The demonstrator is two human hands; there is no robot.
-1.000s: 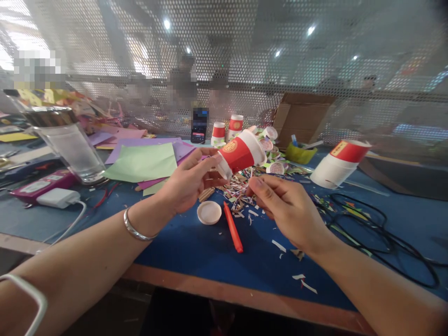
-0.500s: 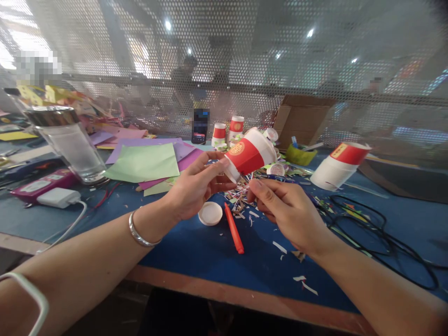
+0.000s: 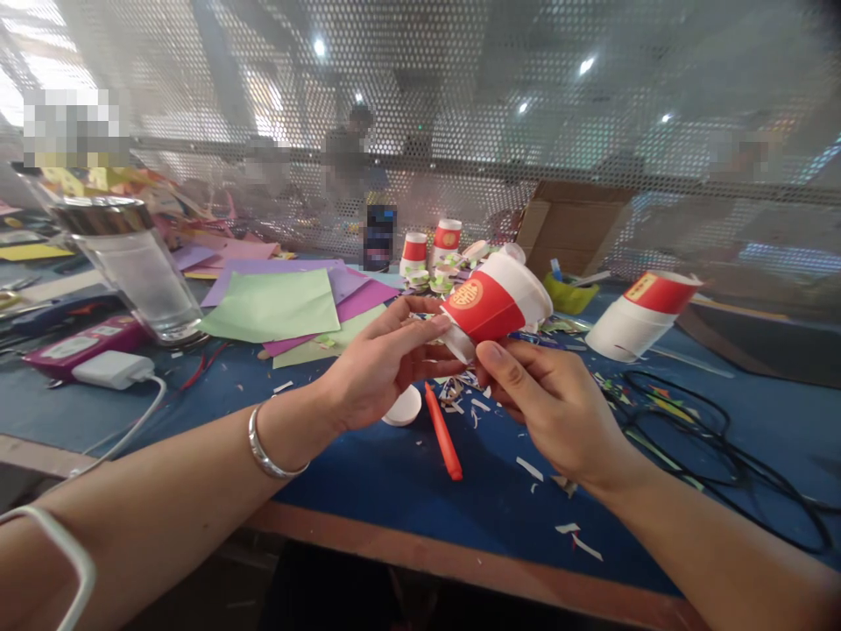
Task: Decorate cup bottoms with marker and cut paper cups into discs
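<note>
The left hand (image 3: 374,366) pinches a red-and-white tapered paper cup (image 3: 490,308) by its narrow end, the wide end tilted up and away to the right. Just below the cup, the right hand (image 3: 548,394) has thumb and forefinger pressed together; whether anything sits between them cannot be told. Under the left hand, a white round shallow disc (image 3: 403,408) lies beside an orange-red slim marker (image 3: 444,435).
</note>
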